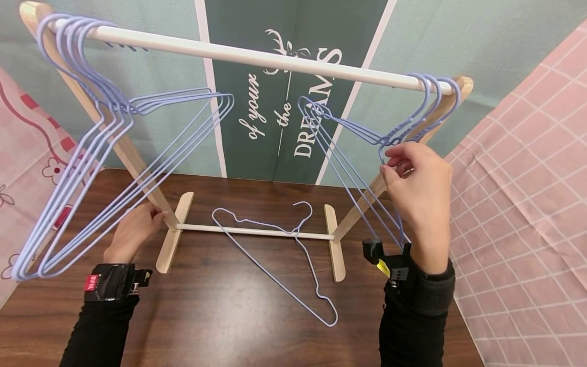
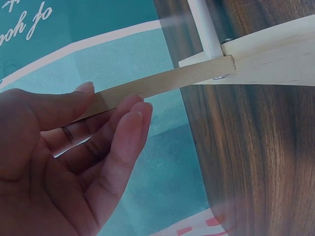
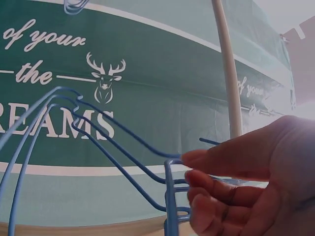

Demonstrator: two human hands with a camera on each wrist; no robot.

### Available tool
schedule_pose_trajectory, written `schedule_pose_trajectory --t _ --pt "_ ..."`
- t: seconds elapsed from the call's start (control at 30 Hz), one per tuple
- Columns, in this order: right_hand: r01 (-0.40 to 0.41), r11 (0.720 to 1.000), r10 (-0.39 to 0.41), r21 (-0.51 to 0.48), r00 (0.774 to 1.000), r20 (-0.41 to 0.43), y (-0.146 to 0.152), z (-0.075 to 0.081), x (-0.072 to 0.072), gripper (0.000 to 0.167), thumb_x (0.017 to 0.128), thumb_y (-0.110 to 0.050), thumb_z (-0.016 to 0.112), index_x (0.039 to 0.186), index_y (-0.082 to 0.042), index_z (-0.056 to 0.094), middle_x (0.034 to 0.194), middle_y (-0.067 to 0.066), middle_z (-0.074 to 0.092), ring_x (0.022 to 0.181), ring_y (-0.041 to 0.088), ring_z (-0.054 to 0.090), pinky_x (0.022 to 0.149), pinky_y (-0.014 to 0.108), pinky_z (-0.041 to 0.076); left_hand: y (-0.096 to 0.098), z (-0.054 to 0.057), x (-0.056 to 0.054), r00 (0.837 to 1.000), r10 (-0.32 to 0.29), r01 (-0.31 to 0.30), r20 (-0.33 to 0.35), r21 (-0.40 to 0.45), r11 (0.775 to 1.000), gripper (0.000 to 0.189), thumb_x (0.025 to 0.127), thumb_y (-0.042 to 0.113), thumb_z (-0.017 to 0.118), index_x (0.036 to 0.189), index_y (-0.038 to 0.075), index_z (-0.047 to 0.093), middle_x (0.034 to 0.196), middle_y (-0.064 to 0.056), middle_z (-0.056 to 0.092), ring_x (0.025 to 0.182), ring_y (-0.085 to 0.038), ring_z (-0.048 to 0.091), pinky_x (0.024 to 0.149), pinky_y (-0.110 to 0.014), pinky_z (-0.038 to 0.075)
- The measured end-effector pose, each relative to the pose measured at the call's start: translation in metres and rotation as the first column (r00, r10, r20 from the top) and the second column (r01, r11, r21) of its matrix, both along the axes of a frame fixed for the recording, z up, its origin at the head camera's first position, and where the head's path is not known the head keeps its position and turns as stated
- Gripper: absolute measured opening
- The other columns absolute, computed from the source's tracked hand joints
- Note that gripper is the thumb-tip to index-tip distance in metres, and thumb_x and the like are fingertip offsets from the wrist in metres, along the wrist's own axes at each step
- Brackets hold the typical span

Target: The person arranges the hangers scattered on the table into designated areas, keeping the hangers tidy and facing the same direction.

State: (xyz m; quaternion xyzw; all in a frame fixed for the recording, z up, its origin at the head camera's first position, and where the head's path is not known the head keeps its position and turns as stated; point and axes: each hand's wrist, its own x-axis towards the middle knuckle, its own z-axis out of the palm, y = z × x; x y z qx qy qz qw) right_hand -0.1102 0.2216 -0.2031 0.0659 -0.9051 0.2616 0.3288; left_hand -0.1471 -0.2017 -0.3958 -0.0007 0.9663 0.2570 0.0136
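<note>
My left hand [image 1: 135, 229] holds the left upright post [image 1: 133, 158] of a wooden rack low down, just above its foot. In the left wrist view, thumb and fingers lie on opposite sides of that post [image 2: 162, 83]. At the rack's right end, my right hand [image 1: 419, 188] pinches a light-blue wire hanger [image 3: 171, 196] with thumb and curled fingers. Three such hangers [image 1: 424, 94] hook over the white rail [image 1: 229, 51] there. Several more hangers [image 1: 112, 104] hang bunched at the rail's left end. Another hanger [image 1: 275, 278] lies across the lower bar [image 1: 252, 232], partly on the table.
Two wooden feet [image 1: 337, 255] carry the rack on a dark wood table [image 1: 220, 326]. Behind it hangs a green cloth [image 1: 261, 163] with white lettering. Pink patterned cloth [image 1: 518, 229] stands to the right, with more pink cloth [image 1: 27, 137] on the left.
</note>
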Motion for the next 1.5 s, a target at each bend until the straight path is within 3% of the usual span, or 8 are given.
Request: schedule_pose_trajectory --t 0.13,0.27,0.53,0.7,0.97,1.23,1.5 --pt "-0.023 0.999 0.023 -0.026 1.000 -0.010 -0.003 -0.001 0.002 0.012 0.077 0.004 0.062 0.089 0.004 0.066 0.075 0.014 0.061 0.061 -0.006 0.043 0.060 0.009 0.035 0.000 -0.001 0.000 1.000 0.007 -0.007 0.008 0.001 1.000 0.027 0.094 0.019 0.048 0.096 -0.006 0.058 0.074 -0.014 0.055 0.061 -0.023 0.046 0.054 -0.034 0.034" --pt "-0.053 0.998 0.053 -0.018 0.999 -0.003 -0.007 -0.003 0.004 0.012 0.077 0.005 0.062 0.089 0.005 0.065 0.074 0.014 0.062 0.061 -0.010 0.041 0.059 0.007 0.035 0.000 -0.001 0.001 1.000 0.007 -0.007 0.004 0.002 1.000 0.027 0.094 0.019 0.048 0.096 -0.006 0.057 0.074 -0.014 0.055 0.060 -0.023 0.046 0.053 -0.033 0.033" --pt "-0.127 0.992 0.127 0.026 0.992 0.001 -0.013 -0.009 0.009 0.012 0.077 0.006 0.062 0.088 0.005 0.064 0.075 0.014 0.063 0.065 0.021 0.057 0.059 0.007 0.034 0.001 -0.001 0.002 1.000 0.003 -0.003 -0.018 -0.004 1.000 0.025 0.093 0.016 0.048 0.096 -0.006 0.057 0.070 -0.012 0.052 0.058 -0.022 0.042 0.052 -0.032 0.030" --pt "-0.167 0.984 0.166 0.070 0.986 0.015 -0.014 -0.014 0.010 0.012 0.076 0.007 0.063 0.088 0.005 0.064 0.074 0.013 0.063 0.063 0.021 0.058 0.058 0.006 0.034 0.002 -0.001 0.003 1.000 0.003 -0.003 -0.011 0.001 1.000 0.025 0.093 0.017 0.048 0.097 -0.007 0.057 0.071 -0.013 0.053 0.058 -0.022 0.043 0.052 -0.032 0.031" --pt "-0.254 0.961 0.250 0.108 0.967 0.048 -0.019 -0.026 0.013 0.012 0.075 0.009 0.064 0.086 0.005 0.063 0.073 0.012 0.062 0.063 0.021 0.058 0.054 0.034 0.048 0.001 -0.001 0.002 1.000 0.004 -0.004 0.004 0.007 1.000 0.025 0.094 0.018 0.047 0.098 -0.006 0.056 0.074 -0.014 0.054 0.060 -0.023 0.044 0.053 -0.033 0.032" --pt "-0.321 0.942 0.315 0.102 0.947 0.067 -0.022 -0.043 0.013 0.016 0.072 0.011 0.066 0.086 0.005 0.062 0.073 0.011 0.061 0.062 0.019 0.058 0.052 0.033 0.049 0.001 -0.002 0.002 1.000 0.003 -0.003 -0.011 -0.001 1.000 0.024 0.094 0.016 0.048 0.097 -0.006 0.056 0.073 -0.015 0.055 0.059 -0.023 0.045 0.053 -0.033 0.032" --pt "-0.355 0.932 0.342 0.074 0.929 0.143 -0.029 -0.055 0.013 0.014 0.076 0.008 0.066 0.088 0.002 0.063 0.077 0.009 0.061 0.065 0.019 0.057 0.056 0.033 0.048 0.001 -0.002 0.002 1.000 0.002 -0.002 -0.016 -0.008 1.000 0.023 0.093 0.016 0.047 0.097 -0.006 0.055 0.071 -0.014 0.052 0.058 -0.023 0.042 0.053 -0.032 0.030"
